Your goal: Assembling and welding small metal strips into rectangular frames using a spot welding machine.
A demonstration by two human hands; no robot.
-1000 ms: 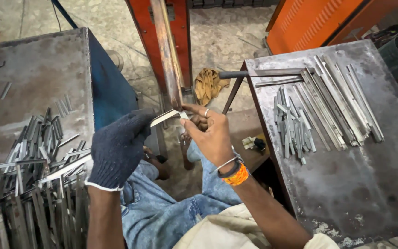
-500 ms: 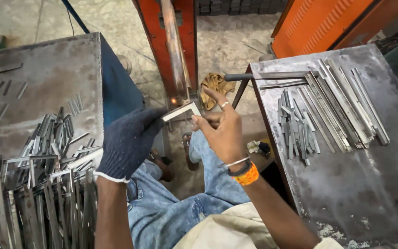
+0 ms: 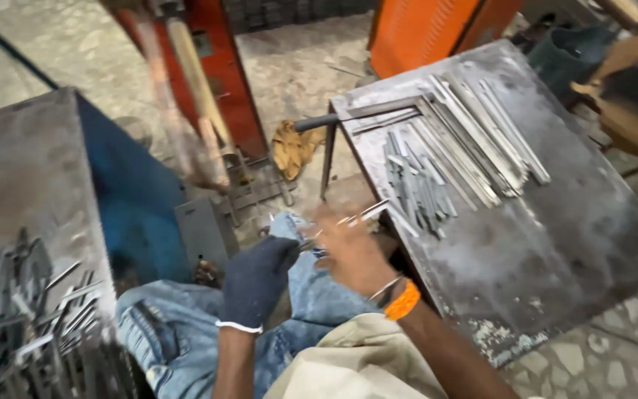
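Bare right hand (image 3: 352,251) pinching thin metal strip (image 3: 359,214) over the lap, gloved left hand (image 3: 256,281) clenched at nine o'clock (contents hidden); blurred, loose pinch may drop strip short of table (image 3: 555,244).

The metal strip (image 3: 356,216) sits between the fingers of the right hand (image 3: 352,255), its far end reaching toward the right table (image 3: 555,244). Short bars (image 3: 415,188) lie on that table just beyond the fingertips, longer strips (image 3: 481,140) behind them. The left hand (image 3: 256,281) is just left, over the lap. More strips (image 3: 31,318) lie far left on the left table (image 3: 16,177).
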